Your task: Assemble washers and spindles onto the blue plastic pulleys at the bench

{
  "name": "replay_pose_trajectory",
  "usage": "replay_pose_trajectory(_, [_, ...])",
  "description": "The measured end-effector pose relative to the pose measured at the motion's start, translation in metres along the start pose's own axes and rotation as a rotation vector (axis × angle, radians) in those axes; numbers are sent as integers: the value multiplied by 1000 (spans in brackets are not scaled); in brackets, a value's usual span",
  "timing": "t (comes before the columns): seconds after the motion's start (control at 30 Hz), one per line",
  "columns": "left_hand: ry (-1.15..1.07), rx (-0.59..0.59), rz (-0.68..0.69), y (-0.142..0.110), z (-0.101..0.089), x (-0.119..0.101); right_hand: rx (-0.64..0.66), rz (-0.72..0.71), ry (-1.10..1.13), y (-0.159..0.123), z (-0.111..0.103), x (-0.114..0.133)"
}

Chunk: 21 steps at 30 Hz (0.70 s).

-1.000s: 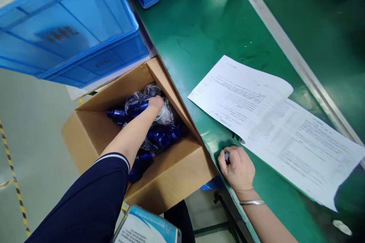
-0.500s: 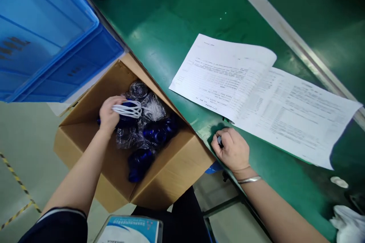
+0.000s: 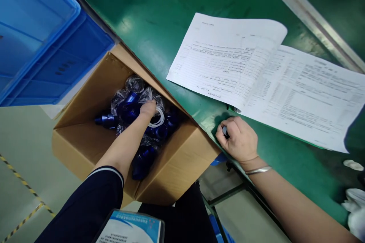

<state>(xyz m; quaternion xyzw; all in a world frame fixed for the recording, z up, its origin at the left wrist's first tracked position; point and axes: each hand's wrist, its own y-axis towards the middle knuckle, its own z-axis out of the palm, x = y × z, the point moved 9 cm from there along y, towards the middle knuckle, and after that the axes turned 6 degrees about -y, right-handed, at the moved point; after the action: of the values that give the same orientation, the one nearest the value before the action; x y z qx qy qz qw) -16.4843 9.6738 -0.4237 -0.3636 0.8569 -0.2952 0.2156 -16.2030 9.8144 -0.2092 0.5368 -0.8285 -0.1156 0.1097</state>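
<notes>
My left hand [image 3: 148,109] reaches down into an open cardboard box [image 3: 173,167], its fingers closed and partly hidden. A coil of thin white tubing [image 3: 157,118] hangs from it. Just beyond the fingertips is clear plastic wrapping [image 3: 148,94]. Several shiny blue plastic parts [image 3: 107,120] lie in the box, some in clear bags. Resting on the green table near its edge, my right hand [image 3: 238,138] is curled around a small grey object [image 3: 225,132], whose kind I cannot make out.
An open printed booklet [image 3: 222,60] lies on the green table [image 3: 159,19], one page curling up. Blue plastic crates [image 3: 54,60] stand left of the box. A white crumpled thing [image 3: 356,212] sits at the right edge.
My left hand has moved right and deeper across the box with the white coil, uncovering blue parts at the left. My right hand keeps its place on the table; the view has shifted slightly.
</notes>
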Motion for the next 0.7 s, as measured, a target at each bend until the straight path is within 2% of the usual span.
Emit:
replay_pose_trajectory(0.07, [-3, -25, 28, 1, -2, 7, 3, 4, 14, 0, 0, 0])
replay_pose_trajectory(0.17, [-30, -60, 104, -19, -17, 22, 4, 4, 31, -1, 0, 0])
replay_pose_trajectory(0.3, [-110, -23, 222, -71, -36, 32, 15, 15, 36, -1, 1, -1])
replay_pose_trajectory(0.47, [-274, 35, 335, -146, -50, 27, 11, 27, 28, -1, 1, -2])
replay_pose_trajectory(0.6, [-280, 96, 210, -188, -46, 55, 6, 25, 62, 0, -1, -2])
replay_pose_trajectory(0.7, [-333, 93, 105, -202, -45, 83, -2, 23, 75, 0, -2, -3])
